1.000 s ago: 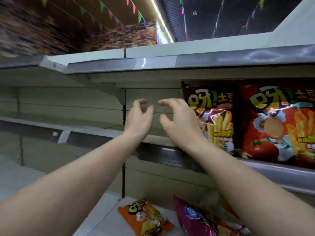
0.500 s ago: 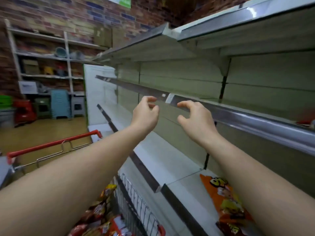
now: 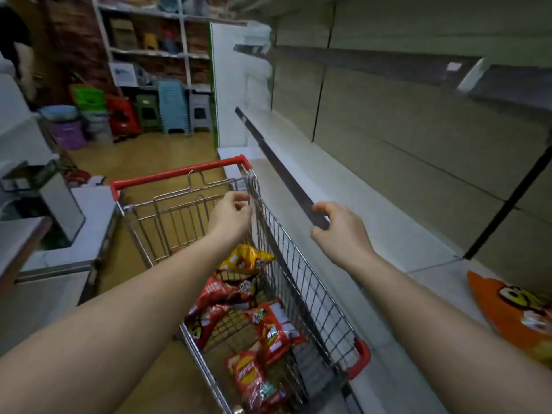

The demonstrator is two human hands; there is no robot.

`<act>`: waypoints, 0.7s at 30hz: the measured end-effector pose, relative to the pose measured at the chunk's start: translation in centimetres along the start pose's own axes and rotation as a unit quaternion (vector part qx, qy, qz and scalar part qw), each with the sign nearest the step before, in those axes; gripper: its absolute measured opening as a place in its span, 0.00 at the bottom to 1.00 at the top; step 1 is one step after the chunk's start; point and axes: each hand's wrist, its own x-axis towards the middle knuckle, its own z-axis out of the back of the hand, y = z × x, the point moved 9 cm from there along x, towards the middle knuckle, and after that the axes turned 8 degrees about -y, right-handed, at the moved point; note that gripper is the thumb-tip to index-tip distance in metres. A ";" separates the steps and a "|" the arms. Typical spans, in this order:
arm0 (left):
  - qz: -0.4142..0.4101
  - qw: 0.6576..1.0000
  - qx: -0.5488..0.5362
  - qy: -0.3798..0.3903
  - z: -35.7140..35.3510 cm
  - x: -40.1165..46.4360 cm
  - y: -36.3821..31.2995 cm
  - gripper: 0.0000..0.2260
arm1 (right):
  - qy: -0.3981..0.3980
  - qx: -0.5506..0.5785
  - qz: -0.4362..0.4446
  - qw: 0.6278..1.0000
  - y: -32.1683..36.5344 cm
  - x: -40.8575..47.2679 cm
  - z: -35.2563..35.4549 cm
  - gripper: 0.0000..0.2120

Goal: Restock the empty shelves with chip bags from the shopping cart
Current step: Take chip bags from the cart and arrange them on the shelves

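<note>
A wire shopping cart (image 3: 301,282) with a red handle stands below me, beside the shelving. Several chip bags lie in its basket: a yellow one (image 3: 245,259) on top, red ones (image 3: 270,330) under it. My left hand (image 3: 231,215) hovers over the cart, fingers loosely curled, holding nothing. Over the lower shelf edge (image 3: 286,174), my right hand (image 3: 337,227) hangs with relaxed curled fingers, also without anything in it. An orange chip bag (image 3: 513,312) lies flat on the bottom shelf at the right.
Beige shelves (image 3: 388,121) run along the right, bare apart from the orange bag. A white counter (image 3: 44,258) sits at the left. Stacked plastic stools (image 3: 171,106) and buckets (image 3: 70,131) stand at the far wall. A person's arm (image 3: 22,58) shows at the top left.
My view has swung left and down from the shelf with red chip bags to the cart. Both hands have come down from the upper shelf to just above the cart and lower shelf.
</note>
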 end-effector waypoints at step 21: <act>0.393 0.885 0.105 0.225 -12.5 1.0 35.3 0.08 | 0.299 -0.062 -0.271 0.913 -15.3 -2.5 -33.8 0.22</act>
